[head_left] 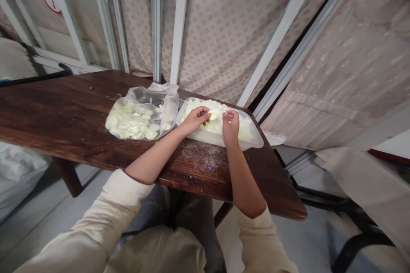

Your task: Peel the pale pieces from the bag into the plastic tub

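Observation:
Above a white translucent plastic tub (205, 136), my left hand (196, 120) pinches a small white flower with a yellow middle (212, 115) between thumb and fingertips. My right hand (231, 124) is at the same height just to the right, its fingers curled together; a tiny pale bit may be at the fingertips, but I cannot make it out. Pale yellow-white pieces (245, 131) fill the tub, too blurred to tell singly. Left of the tub lies a clear plastic bag (137, 117) with similar whitish, flower-like pieces inside.
The dark wooden table (64, 106) has white powdery specks (201, 155) near its front edge. Behind it are metal-framed panes with a dotted curtain (218, 42). A black chair frame (355, 239) stands at the right, and a white plastic sack (19, 170) is low at the left.

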Action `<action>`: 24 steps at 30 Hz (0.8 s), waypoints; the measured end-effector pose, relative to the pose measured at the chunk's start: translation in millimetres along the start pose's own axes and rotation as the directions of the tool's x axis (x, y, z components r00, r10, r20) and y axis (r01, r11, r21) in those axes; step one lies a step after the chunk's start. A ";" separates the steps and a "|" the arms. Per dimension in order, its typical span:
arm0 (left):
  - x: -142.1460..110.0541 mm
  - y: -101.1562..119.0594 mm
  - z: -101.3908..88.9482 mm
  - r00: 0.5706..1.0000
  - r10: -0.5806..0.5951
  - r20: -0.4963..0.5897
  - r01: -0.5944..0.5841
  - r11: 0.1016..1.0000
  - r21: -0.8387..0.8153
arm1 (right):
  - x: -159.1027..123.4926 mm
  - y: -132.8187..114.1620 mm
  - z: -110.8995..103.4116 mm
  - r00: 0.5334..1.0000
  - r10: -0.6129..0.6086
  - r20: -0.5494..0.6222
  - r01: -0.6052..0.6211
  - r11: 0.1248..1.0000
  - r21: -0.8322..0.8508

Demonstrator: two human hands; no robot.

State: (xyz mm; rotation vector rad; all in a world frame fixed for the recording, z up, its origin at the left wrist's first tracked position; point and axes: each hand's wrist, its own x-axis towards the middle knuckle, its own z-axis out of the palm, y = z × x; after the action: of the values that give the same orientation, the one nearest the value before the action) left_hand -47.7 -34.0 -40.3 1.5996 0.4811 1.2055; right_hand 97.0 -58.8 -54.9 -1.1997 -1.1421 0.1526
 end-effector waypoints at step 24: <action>-1.0 -0.3 3.0 1.000 -0.020 -0.002 0.020 0.990 0.138 | -6.8 -16.0 -3.9 0.930 -0.167 0.327 0.180 0.984 -0.011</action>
State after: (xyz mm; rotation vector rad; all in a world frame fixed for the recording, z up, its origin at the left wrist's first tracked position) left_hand -45.4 -36.1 -40.9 1.7072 0.5900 1.1788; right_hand 89.5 -72.4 -46.1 -1.1284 -1.5413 0.1981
